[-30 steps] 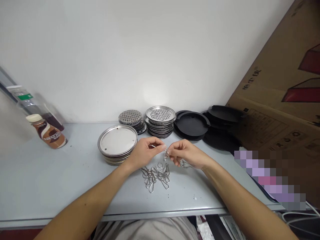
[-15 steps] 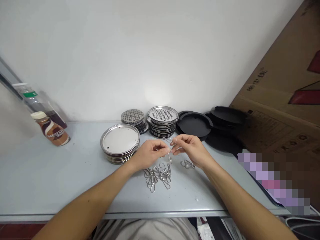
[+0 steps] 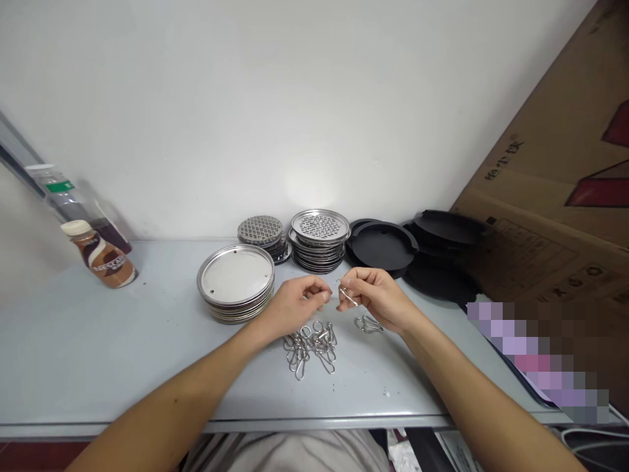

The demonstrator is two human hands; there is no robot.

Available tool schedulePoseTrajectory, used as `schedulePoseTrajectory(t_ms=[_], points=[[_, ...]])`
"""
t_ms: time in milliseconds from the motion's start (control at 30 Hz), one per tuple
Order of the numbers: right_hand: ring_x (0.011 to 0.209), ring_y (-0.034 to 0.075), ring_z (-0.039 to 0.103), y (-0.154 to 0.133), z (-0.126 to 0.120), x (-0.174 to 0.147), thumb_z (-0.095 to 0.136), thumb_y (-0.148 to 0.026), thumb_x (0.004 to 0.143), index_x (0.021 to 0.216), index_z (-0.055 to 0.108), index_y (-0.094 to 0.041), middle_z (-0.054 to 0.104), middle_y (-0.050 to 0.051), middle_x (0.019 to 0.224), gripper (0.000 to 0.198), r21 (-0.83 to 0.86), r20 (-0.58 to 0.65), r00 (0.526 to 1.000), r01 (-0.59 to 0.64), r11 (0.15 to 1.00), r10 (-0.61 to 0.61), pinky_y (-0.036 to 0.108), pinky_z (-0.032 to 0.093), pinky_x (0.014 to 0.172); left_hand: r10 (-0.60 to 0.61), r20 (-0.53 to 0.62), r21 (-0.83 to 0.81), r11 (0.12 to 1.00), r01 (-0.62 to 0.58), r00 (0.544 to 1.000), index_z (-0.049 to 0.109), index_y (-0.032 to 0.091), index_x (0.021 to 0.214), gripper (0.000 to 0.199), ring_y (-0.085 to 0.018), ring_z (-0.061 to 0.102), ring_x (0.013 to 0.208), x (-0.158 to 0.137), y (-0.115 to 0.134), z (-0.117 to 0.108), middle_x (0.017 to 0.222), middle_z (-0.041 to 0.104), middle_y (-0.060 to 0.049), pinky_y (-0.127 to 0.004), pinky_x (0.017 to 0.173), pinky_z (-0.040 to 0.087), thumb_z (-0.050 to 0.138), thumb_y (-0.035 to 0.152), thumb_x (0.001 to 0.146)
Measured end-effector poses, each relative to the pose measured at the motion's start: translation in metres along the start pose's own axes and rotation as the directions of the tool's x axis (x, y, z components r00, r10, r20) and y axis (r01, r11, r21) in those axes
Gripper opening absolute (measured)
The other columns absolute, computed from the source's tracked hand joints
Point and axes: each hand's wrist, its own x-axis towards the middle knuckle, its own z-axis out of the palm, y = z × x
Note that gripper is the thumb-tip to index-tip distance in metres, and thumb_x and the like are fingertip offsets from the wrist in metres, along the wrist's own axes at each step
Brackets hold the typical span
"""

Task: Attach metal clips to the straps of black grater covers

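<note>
The right hand [image 3: 381, 296] has its fingers drawn together around a thin metal clip [image 3: 349, 298], which slants across them with one end poking out towards the left fingers. The left hand [image 3: 299, 303] is curled just beside, its thumb and forefinger tips nearly meeting; I cannot tell whether anything small is pinched between them. The two sets of fingers face each other, a little apart, above a grey surface [image 3: 122, 341]. Nearer the person than the left fingers lies a loose pile of wire clips [image 3: 322, 342], some with rings, and just nearer than the right fingers lies a smaller cluster of clips [image 3: 368, 324]. To the left of the left fingers stands a stack of round metal plates [image 3: 236, 275]. Beyond the fingers are a stack of patterned discs [image 3: 260, 229] and a stack of perforated discs [image 3: 320, 226], with black round trays [image 3: 381, 246] beyond the right fingers. Well to the left of the fingers stands a brown-labelled bottle [image 3: 105, 259]; well to their right leans a cardboard box [image 3: 535, 229].
</note>
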Motion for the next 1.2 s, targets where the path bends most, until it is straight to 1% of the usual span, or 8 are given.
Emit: schedulePoseTrajectory(t_ms=[133, 333, 467, 533, 633, 900, 1033, 1200], points=[[0.047, 0.011, 0.062, 0.006, 0.001, 0.001, 0.075, -0.04, 0.079, 0.071, 0.067, -0.015, 0.067, 0.0, 0.066, 0.028, -0.007, 0.095, 0.994, -0.055, 0.998, 0.056, 0.028, 0.053, 0.055, -0.008, -0.013, -0.254, 0.967, 0.004, 1.0, 0.069, 0.015, 0.102, 0.025, -0.016, 0.065, 0.08, 0.002, 0.004, 0.002, 0.091, 0.07, -0.006, -0.027, 0.069, 0.05, 0.057, 0.034, 0.091], [0.046, 0.009, 0.059, 0.007, 0.0, 0.002, 0.078, -0.043, 0.075, 0.07, 0.068, -0.014, 0.067, 0.001, 0.067, 0.031, -0.008, 0.087, 0.992, -0.095, 0.995, 0.095, 0.025, 0.051, 0.05, -0.07, -0.003, -0.417, 0.907, 0.063, 0.998, 0.071, 0.014, 0.102, 0.028, -0.013, 0.061, 0.075, 0.002, 0.002, 0.002, 0.083, 0.069, -0.004, -0.025, 0.069, 0.046, 0.074, 0.027, 0.078], [0.058, 0.011, 0.066, 0.003, 0.001, -0.001, 0.08, -0.038, 0.075, 0.092, 0.073, -0.016, 0.07, 0.002, 0.078, 0.029, -0.011, 0.154, 0.98, -0.124, 0.992, 0.125, 0.028, 0.056, 0.064, -0.146, -0.071, -0.485, 0.869, 0.093, 0.987, 0.071, 0.016, 0.096, 0.022, -0.009, 0.051, 0.064, 0.002, 0.003, 0.001, 0.068, 0.059, 0.003, -0.023, 0.063, 0.041, 0.074, 0.024, 0.075], [0.065, 0.013, 0.069, 0.004, 0.001, -0.001, 0.082, -0.035, 0.073, 0.099, 0.073, -0.018, 0.073, 0.003, 0.083, 0.033, -0.05, 0.148, 0.984, -0.091, 0.995, 0.097, 0.03, 0.057, 0.071, -0.143, -0.095, -0.472, 0.878, 0.082, 0.985, 0.071, 0.018, 0.096, 0.02, -0.009, 0.05, 0.062, 0.003, 0.004, 0.0, 0.066, 0.057, 0.004, -0.023, 0.063, 0.041, 0.072, 0.022, 0.076], [0.063, 0.014, 0.07, 0.005, -0.002, 0.0, 0.076, -0.039, 0.078, 0.093, 0.074, -0.015, 0.073, 0.005, 0.084, 0.028, -0.111, 0.101, 0.994, -0.038, 0.993, 0.049, 0.032, 0.058, 0.07, -0.109, -0.118, -0.392, 0.918, 0.055, 0.987, 0.074, 0.017, 0.092, 0.015, -0.01, 0.053, 0.066, 0.004, 0.004, -0.002, 0.072, 0.063, 0.001, -0.024, 0.066, 0.043, 0.067, 0.023, 0.08], [0.057, 0.012, 0.067, 0.003, -0.007, 0.0, 0.075, -0.036, 0.081, 0.1, 0.072, -0.016, 0.07, 0.002, 0.076, 0.028, -0.052, 0.033, 0.999, 0.046, 0.998, -0.044, 0.029, 0.057, 0.064, 0.107, -0.203, 0.021, 0.994, -0.105, 0.973, 0.07, 0.017, 0.08, 0.012, -0.018, 0.065, 0.083, 0.0, 0.003, 0.002, 0.089, 0.071, -0.006, -0.03, 0.075, 0.052, 0.073, 0.028, 0.078], [0.053, 0.01, 0.062, 0.0, -0.004, 0.0, 0.079, -0.035, 0.076, 0.095, 0.075, -0.016, 0.068, 0.0, 0.071, 0.028, -0.005, 0.005, 1.0, 0.025, 1.0, -0.025, 0.027, 0.056, 0.059, 0.136, -0.12, -0.133, 0.979, -0.152, 0.983, 0.07, 0.016, 0.085, 0.013, -0.02, 0.066, 0.098, 0.0, 0.005, -0.001, 0.106, 0.071, -0.009, -0.032, 0.087, 0.053, 0.071, 0.029, 0.081], [0.051, 0.008, 0.06, -0.003, -0.004, 0.0, 0.083, -0.033, 0.071, 0.092, 0.075, -0.016, 0.07, 0.001, 0.073, 0.028, 0.108, -0.008, 1.0, -0.016, 0.994, 0.017, 0.024, 0.055, 0.055, 0.155, -0.018, -0.204, 0.967, -0.155, 0.988, 0.074, 0.016, 0.093, 0.014, -0.02, 0.067, 0.099, -0.001, 0.008, -0.005, 0.102, 0.074, -0.008, -0.034, 0.092, 0.051, 0.069, 0.027, 0.085]])
